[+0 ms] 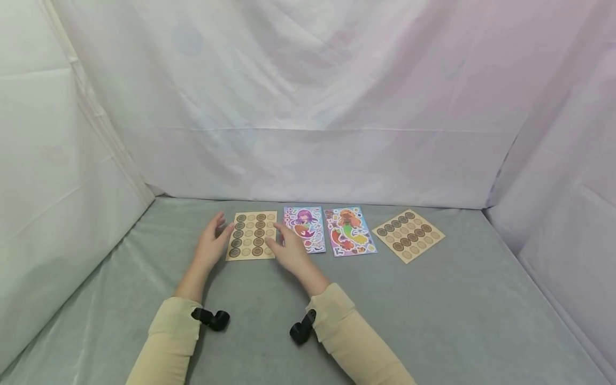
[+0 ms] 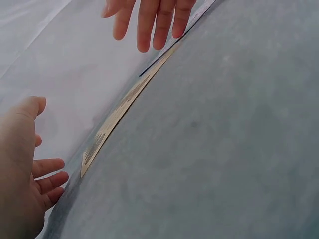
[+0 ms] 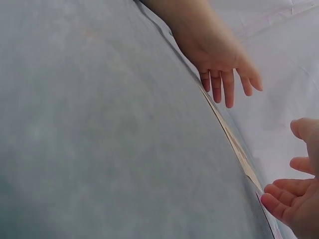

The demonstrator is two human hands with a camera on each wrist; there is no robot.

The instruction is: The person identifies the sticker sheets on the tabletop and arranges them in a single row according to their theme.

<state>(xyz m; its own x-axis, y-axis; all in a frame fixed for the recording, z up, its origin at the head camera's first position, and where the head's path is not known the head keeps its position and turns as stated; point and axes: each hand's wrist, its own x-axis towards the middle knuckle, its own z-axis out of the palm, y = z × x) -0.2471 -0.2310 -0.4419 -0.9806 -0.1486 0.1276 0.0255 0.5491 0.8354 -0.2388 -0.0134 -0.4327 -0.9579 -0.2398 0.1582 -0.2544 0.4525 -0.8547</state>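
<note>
A tan sheet of round brown and beige coin-like stickers (image 1: 248,235) lies flat on the grey cloth. My left hand (image 1: 210,246) is at its left edge, fingers apart and holding nothing. On the other side, my right hand (image 1: 291,250) hovers by the sheet's right edge, thumb and forefinger over it and nothing gripped. Seen from the left wrist, the sheet (image 2: 117,114) is a thin strip between both hands, which stay a little above the cloth. From the right wrist, my right hand (image 3: 301,194) has loosely bent fingers with a gap to the thumb.
Right of the tan sheet lie a purple-haired mermaid sticker sheet (image 1: 315,235) and an orange-haired mermaid sticker sheet (image 1: 347,232). Farther right, a second tan sheet of round stickers (image 1: 408,235) lies turned at an angle. White curtains (image 1: 308,160) enclose the grey-covered table (image 1: 457,321).
</note>
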